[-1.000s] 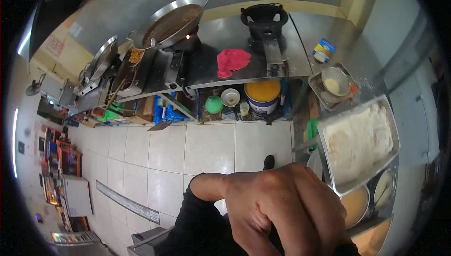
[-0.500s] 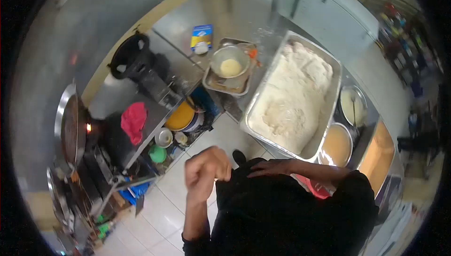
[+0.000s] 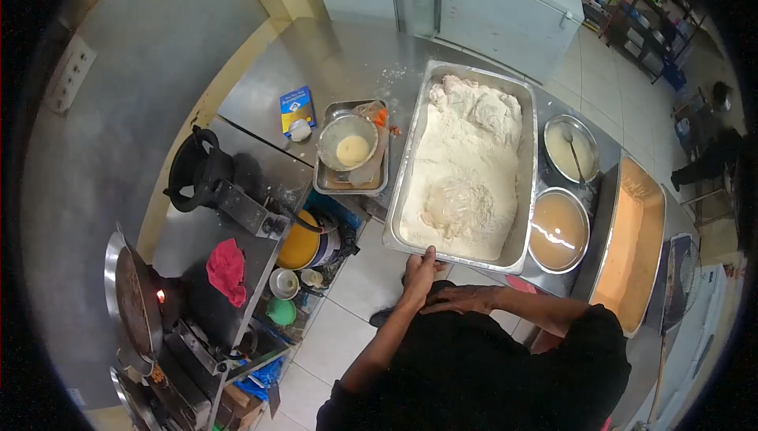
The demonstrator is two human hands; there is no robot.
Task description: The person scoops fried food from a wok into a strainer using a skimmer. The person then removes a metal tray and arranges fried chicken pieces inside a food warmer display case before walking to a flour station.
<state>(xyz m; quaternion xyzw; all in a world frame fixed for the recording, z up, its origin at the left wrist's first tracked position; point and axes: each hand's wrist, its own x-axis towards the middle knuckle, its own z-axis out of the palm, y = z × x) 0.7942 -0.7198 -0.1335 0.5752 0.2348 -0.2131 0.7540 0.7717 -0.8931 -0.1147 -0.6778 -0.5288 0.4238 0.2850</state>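
A large metal tray full of white flour stands on the steel counter, with lumpy floured pieces at its far end. Near the front, a rounded floury mound rises from the flour. My left hand is closed on the tray's near rim, thumb on top; its other fingers are partly hidden. Against the front of my black clothing, my right hand lies flat with its fingers stretched out, holding nothing.
Right of the tray are a bowl of pale batter with a spoon, a bowl of cloudy liquid and a deep rectangular pan. A strainer bowl sits left. Flame shows beside a wide pan. A person stands far right.
My left hand has gone from a raised, curled pose over the floor to the tray's near rim. My right hand stays against my clothing. The camera view has shifted.
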